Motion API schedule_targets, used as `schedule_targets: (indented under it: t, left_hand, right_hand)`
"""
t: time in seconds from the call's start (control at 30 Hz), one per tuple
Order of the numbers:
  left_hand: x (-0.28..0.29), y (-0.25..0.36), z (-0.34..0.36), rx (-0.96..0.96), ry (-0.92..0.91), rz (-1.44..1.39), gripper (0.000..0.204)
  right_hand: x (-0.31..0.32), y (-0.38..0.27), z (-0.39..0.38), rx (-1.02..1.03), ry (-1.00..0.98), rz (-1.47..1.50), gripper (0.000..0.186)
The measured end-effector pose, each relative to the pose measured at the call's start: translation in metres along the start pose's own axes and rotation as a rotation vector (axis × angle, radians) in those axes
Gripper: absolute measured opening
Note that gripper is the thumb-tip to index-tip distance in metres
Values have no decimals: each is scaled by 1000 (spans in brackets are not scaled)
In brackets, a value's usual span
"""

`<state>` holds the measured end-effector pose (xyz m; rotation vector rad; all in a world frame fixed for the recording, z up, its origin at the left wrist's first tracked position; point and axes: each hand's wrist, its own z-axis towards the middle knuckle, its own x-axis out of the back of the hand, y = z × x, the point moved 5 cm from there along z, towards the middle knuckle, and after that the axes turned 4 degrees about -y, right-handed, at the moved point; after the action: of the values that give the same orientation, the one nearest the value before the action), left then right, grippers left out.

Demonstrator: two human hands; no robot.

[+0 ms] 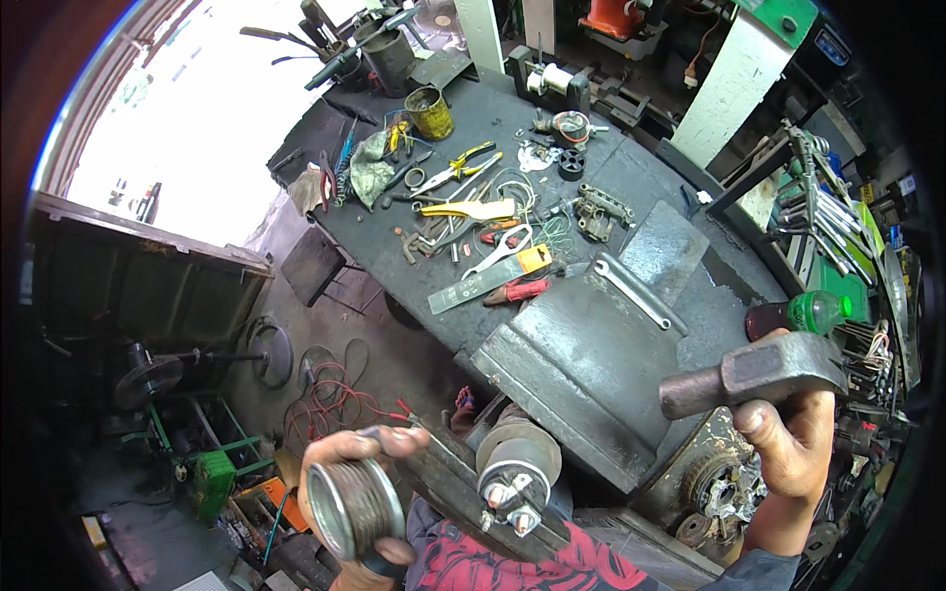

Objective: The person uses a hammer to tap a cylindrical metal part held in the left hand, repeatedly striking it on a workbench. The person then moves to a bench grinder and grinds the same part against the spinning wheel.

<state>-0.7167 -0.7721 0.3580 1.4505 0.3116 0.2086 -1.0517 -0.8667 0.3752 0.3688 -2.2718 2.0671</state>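
From the left hand (340, 448), the open gap toward three o'clock ends at the starter solenoid (519, 468). At its one o'clock, the grey metal block (581, 369) bars a low reach — its top is passable from above, bar the combination wrench (639, 293) at one o'clock. Farther toward eleven, long-nose pliers (460, 171) add clutter; the green-capped bottle (816, 313) obstructs twelve from the right hand (793, 448).

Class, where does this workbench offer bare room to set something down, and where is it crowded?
Bare: the dark metal block, left of its wrench; the bench between the black pulley and white post. Crowded: mid-bench, around yellow-handled pliers and the flat grey blade.
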Motion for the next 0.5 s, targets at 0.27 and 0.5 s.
schedule_targets:
  t: [0.27,0.5]
  left_hand:
    - [-30,-12,-9,116,-155,-149,103]
    - [-52,-9,-1,7,-519,270,94]
  right_hand:
    - [10,29,-2,-111,36,18,79]
    - [-5,14,-3,-32,2,-1,75]
